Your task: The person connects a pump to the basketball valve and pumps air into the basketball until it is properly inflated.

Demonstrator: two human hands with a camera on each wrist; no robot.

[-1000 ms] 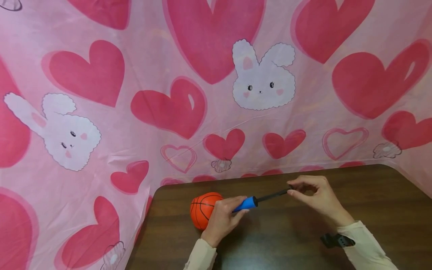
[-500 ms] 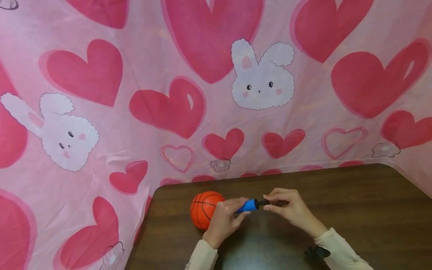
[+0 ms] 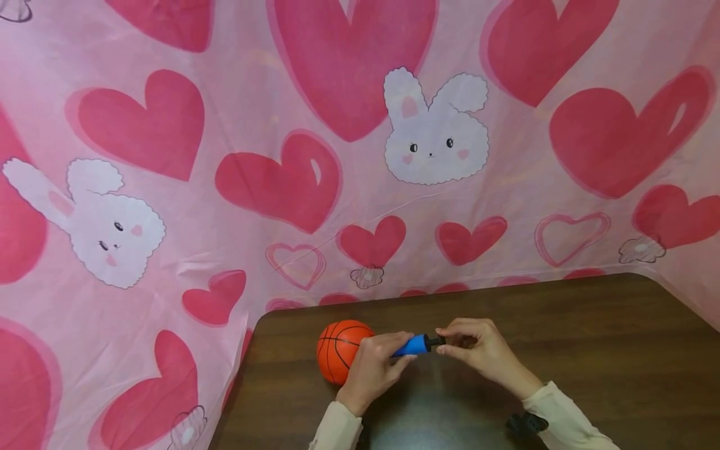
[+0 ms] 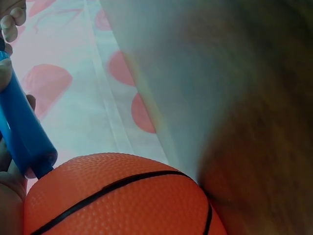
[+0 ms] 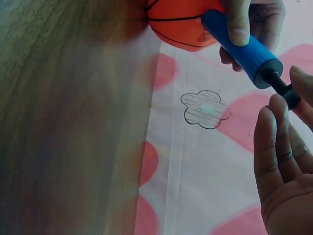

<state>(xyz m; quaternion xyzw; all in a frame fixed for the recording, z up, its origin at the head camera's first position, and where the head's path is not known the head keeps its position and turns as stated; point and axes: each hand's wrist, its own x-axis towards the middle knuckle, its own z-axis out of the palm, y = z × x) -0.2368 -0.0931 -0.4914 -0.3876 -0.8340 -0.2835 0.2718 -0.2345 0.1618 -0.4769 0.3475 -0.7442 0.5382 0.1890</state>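
Observation:
An orange basketball with black lines sits on the table toward its left side. My left hand grips the blue barrel of a hand pump right beside the ball. In the left wrist view, the narrow end of the blue pump meets the basketball. My right hand pinches the black handle at the pump's other end. The right wrist view shows a short stretch of black rod between the pump and its handle, thumb and fingertips of the right hand around it.
The dark wooden table extends to the right and toward the front. Behind and to the left hangs a pink cloth printed with hearts and rabbits. A black strap is at the right wrist.
My right hand has moved left and slid the black rod most of the way into the blue barrel. The left hand and the basketball have stayed nearly in place.

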